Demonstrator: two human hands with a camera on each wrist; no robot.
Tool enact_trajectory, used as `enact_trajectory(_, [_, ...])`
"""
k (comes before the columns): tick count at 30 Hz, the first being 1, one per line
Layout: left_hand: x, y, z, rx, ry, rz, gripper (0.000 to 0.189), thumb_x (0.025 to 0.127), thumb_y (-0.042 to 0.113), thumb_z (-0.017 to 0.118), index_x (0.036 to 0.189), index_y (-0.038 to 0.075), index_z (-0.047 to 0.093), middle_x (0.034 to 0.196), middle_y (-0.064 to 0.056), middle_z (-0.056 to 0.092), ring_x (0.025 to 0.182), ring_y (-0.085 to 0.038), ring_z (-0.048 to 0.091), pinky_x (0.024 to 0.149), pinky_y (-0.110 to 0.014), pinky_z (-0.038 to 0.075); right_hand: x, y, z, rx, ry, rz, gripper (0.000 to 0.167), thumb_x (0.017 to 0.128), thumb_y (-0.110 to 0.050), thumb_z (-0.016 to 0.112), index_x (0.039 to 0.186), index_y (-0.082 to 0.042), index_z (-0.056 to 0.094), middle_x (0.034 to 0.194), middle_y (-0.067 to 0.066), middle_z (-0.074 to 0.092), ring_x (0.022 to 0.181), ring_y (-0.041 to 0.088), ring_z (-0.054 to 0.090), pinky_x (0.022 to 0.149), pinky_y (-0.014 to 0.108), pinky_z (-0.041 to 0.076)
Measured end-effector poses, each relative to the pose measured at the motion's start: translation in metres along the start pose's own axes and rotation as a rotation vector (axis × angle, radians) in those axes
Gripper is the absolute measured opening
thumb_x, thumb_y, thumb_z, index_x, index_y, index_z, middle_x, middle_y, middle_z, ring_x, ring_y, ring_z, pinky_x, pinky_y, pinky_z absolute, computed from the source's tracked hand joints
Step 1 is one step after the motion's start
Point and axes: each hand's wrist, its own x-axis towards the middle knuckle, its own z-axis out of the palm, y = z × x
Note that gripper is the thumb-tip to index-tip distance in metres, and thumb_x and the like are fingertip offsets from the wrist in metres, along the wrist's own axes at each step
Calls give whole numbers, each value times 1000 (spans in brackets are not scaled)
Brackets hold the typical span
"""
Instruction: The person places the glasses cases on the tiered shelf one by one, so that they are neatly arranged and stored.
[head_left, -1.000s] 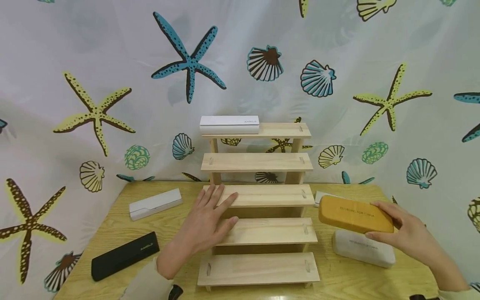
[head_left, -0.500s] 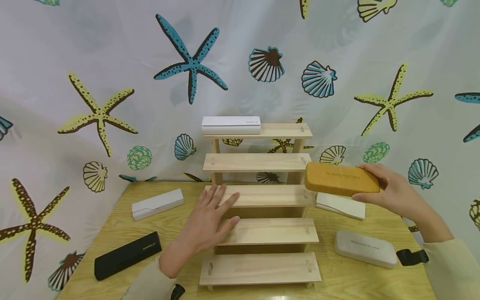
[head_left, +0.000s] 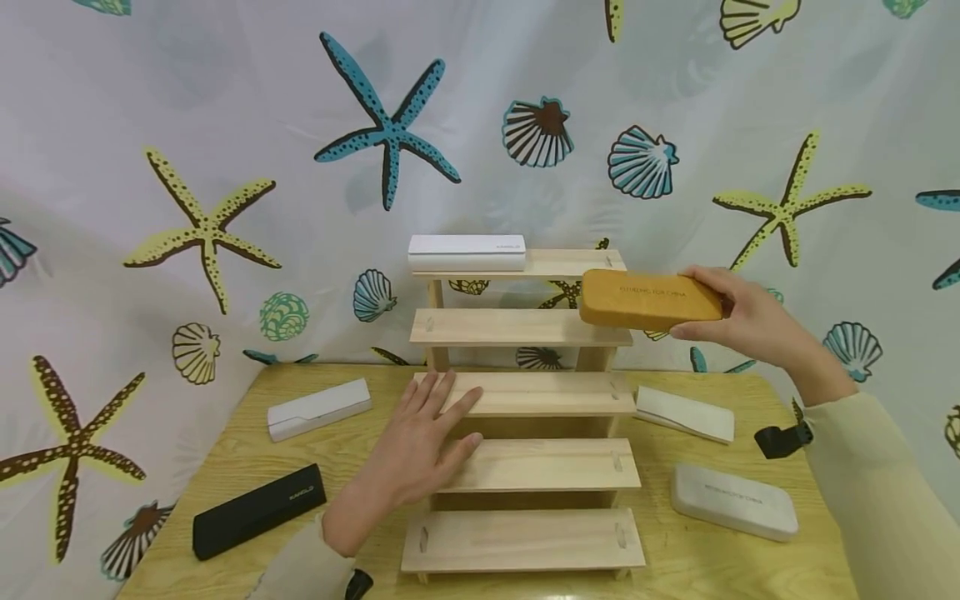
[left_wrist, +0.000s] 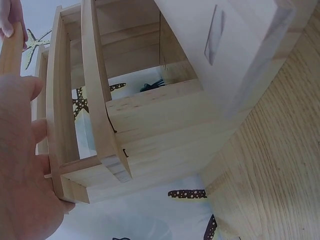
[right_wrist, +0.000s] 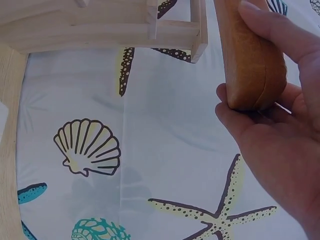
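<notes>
In the head view my right hand (head_left: 738,315) grips the right end of an orange-yellow glasses case (head_left: 648,300). The case is level, at the right ends of the two upper tiers of a wooden stepped rack (head_left: 525,475). The right wrist view shows thumb and fingers curled round the case (right_wrist: 252,60). My left hand (head_left: 420,442) rests with spread fingers on the left end of the rack's middle tier. On the top tier, at the left, sits a white glasses case (head_left: 467,253).
Left of the rack, a white case (head_left: 318,409) and a black case (head_left: 258,512) lie on the wooden table (head_left: 360,575). A flat white case (head_left: 686,413) and a light grey case (head_left: 733,502) lie to its right. A patterned cloth (head_left: 480,50) hangs behind.
My right hand has lifted the orange-yellow glasses case up and to the left, from above the grey case to the upper tiers. The left hand stays on the rack.
</notes>
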Motion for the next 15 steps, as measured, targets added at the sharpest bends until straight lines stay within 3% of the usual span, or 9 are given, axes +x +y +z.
enact_trajectory(4, [0, 0, 0, -4, -8, -8, 62, 107, 50, 53, 163, 24, 44, 172, -21, 27, 162, -42, 19, 132, -61, 14, 19, -4, -2, 51, -6, 11, 70, 95, -24, 82, 156, -15, 49, 144, 11, 56, 109, 20, 53, 82, 18, 48])
enact_trajectory(11, [1, 2, -1, 0, -15, -2, 61, 108, 49, 53, 163, 24, 43, 172, -21, 27, 162, -43, 20, 132, -61, 15, 45, -12, -6, 40, -48, 70, 77, 95, -39, 79, 160, -19, 43, 148, 12, 54, 115, 27, 51, 93, 43, 43])
enact_trajectory(15, [0, 1, -1, -3, -11, -2, 61, 108, 48, 53, 163, 23, 44, 172, -22, 28, 162, -44, 21, 132, -62, 15, 60, -14, -5, 76, -72, 63, 74, 97, -37, 78, 160, -19, 44, 146, 13, 53, 116, 29, 50, 93, 45, 41])
